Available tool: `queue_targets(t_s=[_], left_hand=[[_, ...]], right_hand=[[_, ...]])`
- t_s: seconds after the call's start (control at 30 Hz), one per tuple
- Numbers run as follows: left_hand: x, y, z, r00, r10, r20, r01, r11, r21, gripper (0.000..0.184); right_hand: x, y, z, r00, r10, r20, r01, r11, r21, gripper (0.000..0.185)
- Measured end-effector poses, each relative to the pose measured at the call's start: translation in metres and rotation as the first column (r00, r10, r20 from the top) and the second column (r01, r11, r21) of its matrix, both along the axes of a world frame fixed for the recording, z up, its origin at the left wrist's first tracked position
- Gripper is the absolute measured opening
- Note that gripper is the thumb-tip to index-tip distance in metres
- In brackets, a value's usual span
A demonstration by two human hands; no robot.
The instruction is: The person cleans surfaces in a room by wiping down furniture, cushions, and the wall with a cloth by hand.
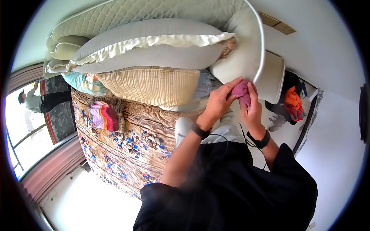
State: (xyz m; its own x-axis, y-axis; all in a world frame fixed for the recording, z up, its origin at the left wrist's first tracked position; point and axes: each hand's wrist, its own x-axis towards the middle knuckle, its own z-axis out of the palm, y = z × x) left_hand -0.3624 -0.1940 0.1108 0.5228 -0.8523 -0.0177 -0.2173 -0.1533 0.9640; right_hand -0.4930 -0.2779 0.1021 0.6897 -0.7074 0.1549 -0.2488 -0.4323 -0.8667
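Note:
A small crumpled purple-pink cloth (241, 92) is held between both hands, above the floor and beside the bed's corner. My left hand (220, 101) grips it from the left, its fingers bent over the top edge. On the right, my right hand (252, 109) pinches the cloth with its fingers pressed against it. Each wrist has a black band. Just left of the hands lie a cream striped pillow (150, 84) and a grey pillow with a white ruffle (154, 32).
A patterned brown blanket (131, 150) covers the bed, with a folded striped cloth (104, 116) on it. The padded headboard (92, 21) runs behind the pillows. An orange bag (293, 104) lies at the right. A person (38, 101) is near the window.

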Motion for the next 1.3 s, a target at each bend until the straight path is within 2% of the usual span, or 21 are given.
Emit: queue_targets(t_s=[0.03,0.07,0.13,0.17,0.2,0.3,0.37,0.43,0.5,0.53,0.67,0.7,0.77,0.87,0.9,0.93,1.03,1.1,1.2,1.23,1.3], left_hand=[[0.007,0.009,-0.005,0.999,-0.024,-0.028,0.025,1.0,0.019,0.06],[0.013,0.022,-0.016,0.998,-0.027,0.057,0.028,1.0,-0.013,0.062],[0.025,0.054,-0.035,0.995,-0.012,0.102,0.007,0.999,0.043,0.062],[0.035,0.069,-0.045,0.992,-0.01,0.129,0.002,0.998,0.063,0.063],[0.044,0.086,-0.058,0.999,-0.033,-0.03,0.037,0.987,0.156,0.064],[0.08,0.126,-0.063,0.999,0.027,-0.028,-0.019,0.963,0.27,0.062],[0.11,0.136,-0.069,0.971,0.222,0.092,-0.236,0.955,0.182,0.058],[0.136,0.146,-0.072,0.899,0.396,0.189,-0.417,0.905,0.088,0.054],[0.159,0.146,-0.069,0.855,0.518,-0.035,-0.513,0.853,0.097,0.047],[0.167,0.138,-0.059,0.801,0.593,-0.076,-0.595,0.804,0.0,0.04],[0.193,0.11,-0.044,0.795,0.606,-0.032,-0.598,0.773,-0.212,0.04],[0.198,0.104,-0.037,0.821,0.56,0.108,-0.526,0.817,-0.236,0.039],[0.191,0.084,-0.029,0.837,0.54,0.085,-0.505,0.824,-0.256,0.037],[0.18,0.059,-0.046,0.844,0.492,0.216,-0.39,0.837,-0.384,0.038],[0.173,0.055,-0.051,0.856,0.472,0.21,-0.38,0.851,-0.362,0.038],[0.167,0.05,-0.057,0.867,0.454,0.206,-0.371,0.864,-0.341,0.038],[0.159,0.055,-0.063,0.897,0.404,0.179,-0.362,0.905,-0.224,0.034],[0.158,0.062,-0.084,0.899,0.383,0.211,-0.359,0.922,-0.144,0.033],[0.162,0.072,-0.13,0.876,0.433,0.21,-0.429,0.901,-0.066,0.031],[0.165,0.077,-0.135,0.857,0.492,0.151,-0.494,0.869,-0.028,0.031],[0.175,0.087,-0.139,0.8,0.598,0.045,-0.6,0.798,0.057,0.03]], right_hand=[[0.005,0.005,-0.002,0.999,0.022,-0.025,-0.022,1.0,0.005,0.061],[0.008,0.013,-0.003,0.998,0.041,-0.056,-0.04,0.999,0.014,0.06],[0.02,0.037,-0.006,0.993,0.051,-0.111,-0.043,0.997,0.068,0.058],[0.032,0.048,-0.011,0.992,0.058,-0.11,-0.056,0.998,0.028,0.059],[0.046,0.059,-0.018,0.991,0.066,-0.113,-0.067,0.998,-0.013,0.059],[0.094,0.091,-0.025,0.989,0.1,-0.106,-0.109,0.991,-0.074,0.063],[0.131,0.109,-0.025,0.984,0.141,-0.107,-0.14,0.99,0.016,0.064],[0.173,0.119,-0.029,0.986,0.167,-0.006,-0.167,0.985,-0.032,0.064],[0.211,0.12,-0.028,0.983,0.176,0.045,-0.173,0.982,-0.07,0.062],[0.227,0.119,-0.024,0.982,0.181,0.045,-0.177,0.981,-0.079,0.06],[0.261,0.111,-0.023,0.982,0.075,0.173,-0.044,0.983,-0.177,0.059],[0.26,0.109,-0.023,0.985,0.036,0.169,-0.004,0.983,-0.186,0.059],[0.254,0.093,-0.023,0.984,-0.041,0.172,0.078,0.973,-0.216,0.061],[0.232,0.074,-0.029,0.979,-0.104,0.177,0.161,0.924,-0.346,0.062],[0.227,0.068,-0.033,0.974,-0.114,0.198,0.183,0.909,-0.375,0.06],[0.219,0.068,-0.037,0.977,-0.144,0.158,0.177,0.958,-0.224,0.056],[0.201,0.06,-0.057,0.99,-0.109,0.086,0.13,0.946,-0.298,0.055],[0.2,0.065,-0.078,0.992,-0.115,0.049,0.123,0.96,-0.25,0.049],[0.209,0.075,-0.094,0.994,-0.103,-0.045,0.094,0.981,-0.168,0.04],[0.218,0.079,-0.095,0.998,-0.063,-0.028,0.055,0.976,-0.212,0.04],[0.235,0.087,-0.093,0.996,0.035,-0.085,-0.048,0.986,-0.157,0.041]])
